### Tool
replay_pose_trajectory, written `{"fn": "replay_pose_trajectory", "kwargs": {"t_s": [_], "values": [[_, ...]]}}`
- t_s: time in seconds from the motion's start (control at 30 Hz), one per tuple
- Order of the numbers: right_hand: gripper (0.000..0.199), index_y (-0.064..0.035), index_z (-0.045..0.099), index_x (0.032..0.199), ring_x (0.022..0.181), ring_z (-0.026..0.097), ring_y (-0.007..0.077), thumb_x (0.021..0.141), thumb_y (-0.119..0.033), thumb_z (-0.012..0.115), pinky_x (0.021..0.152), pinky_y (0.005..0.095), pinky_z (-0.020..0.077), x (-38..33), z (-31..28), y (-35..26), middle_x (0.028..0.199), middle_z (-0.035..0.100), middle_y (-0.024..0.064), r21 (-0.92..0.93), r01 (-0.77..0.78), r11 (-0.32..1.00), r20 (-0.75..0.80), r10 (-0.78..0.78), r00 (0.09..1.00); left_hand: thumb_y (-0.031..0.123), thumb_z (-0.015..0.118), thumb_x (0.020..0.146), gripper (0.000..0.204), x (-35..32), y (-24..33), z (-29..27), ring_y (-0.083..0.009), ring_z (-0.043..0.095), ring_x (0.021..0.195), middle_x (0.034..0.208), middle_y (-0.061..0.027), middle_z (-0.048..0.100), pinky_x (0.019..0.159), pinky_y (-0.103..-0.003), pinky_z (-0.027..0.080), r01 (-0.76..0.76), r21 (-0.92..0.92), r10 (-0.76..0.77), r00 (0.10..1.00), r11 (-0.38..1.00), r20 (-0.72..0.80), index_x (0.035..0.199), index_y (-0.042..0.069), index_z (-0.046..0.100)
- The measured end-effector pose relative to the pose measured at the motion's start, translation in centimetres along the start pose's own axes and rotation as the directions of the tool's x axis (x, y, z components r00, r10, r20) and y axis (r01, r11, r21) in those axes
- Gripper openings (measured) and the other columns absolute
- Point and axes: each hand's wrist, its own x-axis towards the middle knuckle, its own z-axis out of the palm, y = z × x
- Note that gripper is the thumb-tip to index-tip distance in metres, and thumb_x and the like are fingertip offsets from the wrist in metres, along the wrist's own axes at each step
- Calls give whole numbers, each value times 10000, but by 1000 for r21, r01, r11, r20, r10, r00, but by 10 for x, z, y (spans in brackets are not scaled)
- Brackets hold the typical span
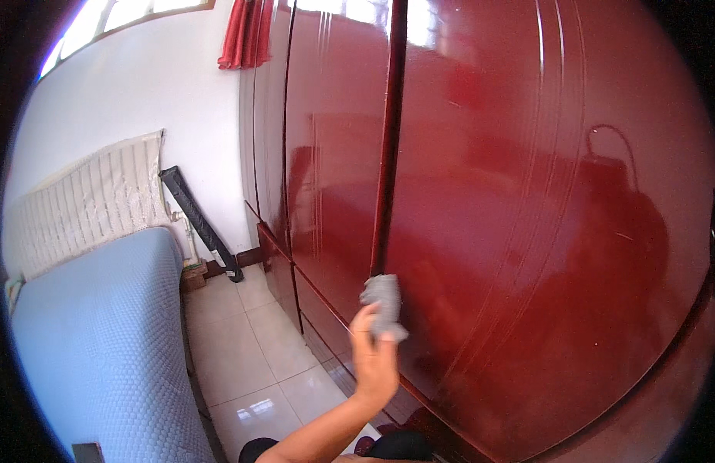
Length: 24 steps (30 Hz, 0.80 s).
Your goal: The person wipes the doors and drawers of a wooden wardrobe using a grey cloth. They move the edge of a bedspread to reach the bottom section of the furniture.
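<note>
My left hand [375, 367] reaches up from the lower edge, its fingers closed round a bunched grey cloth [386, 301]. The cloth is at the lower end of the dark upright strip [388, 154] between two doors of a glossy dark red wardrobe [481, 255]. It looks pressed to the wood there, though its far side is hidden. The hand and cloth are slightly blurred. My right hand is out of sight.
At left stands a bed with a light blue quilted cover [103, 309] and a pale covered headboard [95, 193]. A long black roll [199, 220] leans against the white wall. Pale floor tiles [234, 347] lie between bed and wardrobe. A red curtain [246, 35] hangs above.
</note>
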Motion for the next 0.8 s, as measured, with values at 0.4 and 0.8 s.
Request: {"fn": "replay_pose_trajectory", "kwargs": {"t_s": [0.4,0.8], "values": [[393,-51,558,1129,1013,589,367,847,-322,515,890,467,442,2,-39,-10,1108,604,213,0,95,996,-172,-93,981,269,415,955,615,16,-65,-25,-359,83,1405,1509,-236,85,1120,-448,85,-53,398,-24,982,916,185,1436,-15,157],[370,-55,605,1035,901,615,341,822,-349,540,761,457,473,27,-6,7,964,633,192,115,89,989,42,-95,995,388,434,938,628,221,15,27,-416,149,1375,1484,-257,161,1097,-514,106,-678,407,639,727,611,252,1438,54,254]]}}
